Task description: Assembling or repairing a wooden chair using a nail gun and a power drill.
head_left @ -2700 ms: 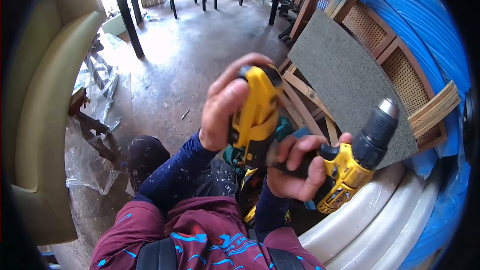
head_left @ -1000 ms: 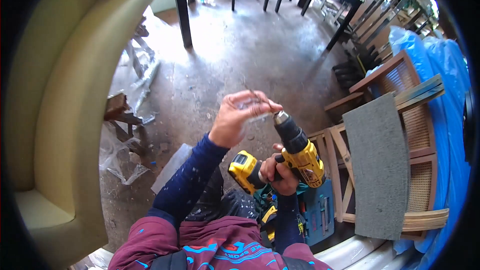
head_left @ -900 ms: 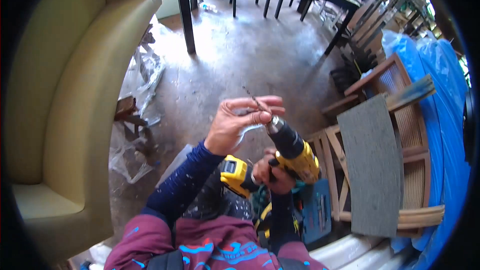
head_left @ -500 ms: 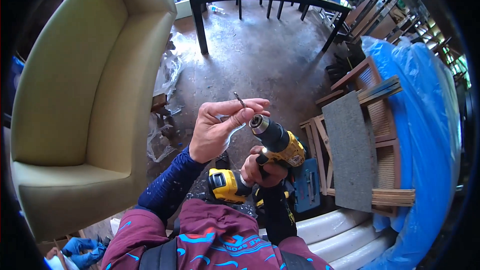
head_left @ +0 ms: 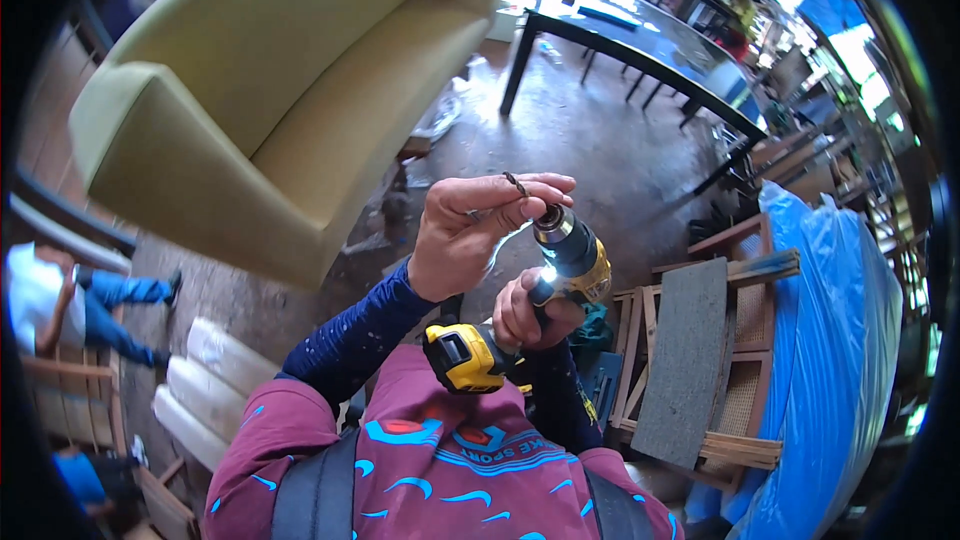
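In front of my chest, my right hand [head_left: 537, 315] wraps round the grip of a yellow and black cordless drill [head_left: 598, 275], whose battery [head_left: 466, 358] points toward me. The drill's lamp is lit, and its chuck [head_left: 553, 224] faces up and away. Between thumb and fingers, my left hand [head_left: 465, 225] pinches a dark twist drill bit [head_left: 514, 183] right by the mouth of the chuck. The fluted end sticks up past the fingers; its other end is hidden by them, so I cannot tell whether it sits inside the chuck.
A large yellow-green sofa [head_left: 330, 70] stands left, a dark-framed table [head_left: 640, 45] beyond. To the right lie wooden frames with a grey panel [head_left: 680, 365] and blue plastic sheeting [head_left: 835, 330]. White wrapped rolls [head_left: 215, 380] and a person in jeans [head_left: 110, 290] are at lower left.
My view has swung left, bringing the person and rolls further into sight. The pinched bit and the drill's chuck have come closer together. The lamp now shines toward me.
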Demonstrator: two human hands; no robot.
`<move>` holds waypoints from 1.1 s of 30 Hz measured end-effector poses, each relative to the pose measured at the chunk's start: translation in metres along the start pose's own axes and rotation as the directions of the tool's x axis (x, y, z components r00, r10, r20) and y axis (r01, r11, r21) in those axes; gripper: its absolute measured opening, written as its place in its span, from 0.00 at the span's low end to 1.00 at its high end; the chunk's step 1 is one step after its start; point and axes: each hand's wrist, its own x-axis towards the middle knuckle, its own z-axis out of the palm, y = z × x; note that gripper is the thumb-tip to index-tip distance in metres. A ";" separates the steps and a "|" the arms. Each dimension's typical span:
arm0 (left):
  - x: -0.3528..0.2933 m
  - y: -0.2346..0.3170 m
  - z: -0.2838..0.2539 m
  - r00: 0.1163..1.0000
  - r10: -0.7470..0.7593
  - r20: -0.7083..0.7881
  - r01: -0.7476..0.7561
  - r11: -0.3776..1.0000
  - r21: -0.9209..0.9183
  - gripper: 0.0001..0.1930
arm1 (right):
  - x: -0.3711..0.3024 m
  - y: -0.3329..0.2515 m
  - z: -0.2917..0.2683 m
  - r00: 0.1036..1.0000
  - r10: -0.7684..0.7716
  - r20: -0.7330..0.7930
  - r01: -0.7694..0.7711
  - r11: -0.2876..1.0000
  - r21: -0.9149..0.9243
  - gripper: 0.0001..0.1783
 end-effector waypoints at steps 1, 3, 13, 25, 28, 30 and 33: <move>-0.016 0.011 -0.004 0.998 -0.031 -0.046 0.029 0.998 -0.062 0.08 | 0.000 0.014 0.009 1.000 0.031 0.001 -0.031 0.998 0.062 0.27; -0.038 0.039 -0.014 0.992 -0.031 -0.122 0.021 0.997 -0.078 0.08 | 0.008 0.042 0.018 0.993 0.108 0.045 -0.114 0.982 0.153 0.26; -0.171 0.191 -0.114 0.914 0.133 -0.383 0.038 0.912 0.408 0.08 | 0.050 0.232 0.068 0.850 0.476 0.227 -0.514 0.650 0.561 0.26; -0.350 0.331 -0.280 0.589 0.325 -0.740 0.474 0.604 0.641 0.29 | 0.097 0.523 0.081 0.515 0.676 0.528 -0.704 -0.018 0.710 0.26; -0.373 0.359 -0.309 0.510 0.291 -0.810 0.464 0.699 0.544 0.27 | 0.108 0.580 0.087 0.510 0.642 0.572 -0.697 -0.082 0.712 0.27; -0.380 0.376 -0.330 0.538 0.297 -0.789 0.440 0.699 0.563 0.24 | 0.116 0.610 0.087 0.501 0.625 0.599 -0.689 -0.131 0.713 0.28; -0.394 0.396 -0.359 0.536 0.328 -0.778 0.415 0.700 0.581 0.20 | 0.130 0.651 0.086 0.477 0.600 0.642 -0.691 -0.196 0.696 0.29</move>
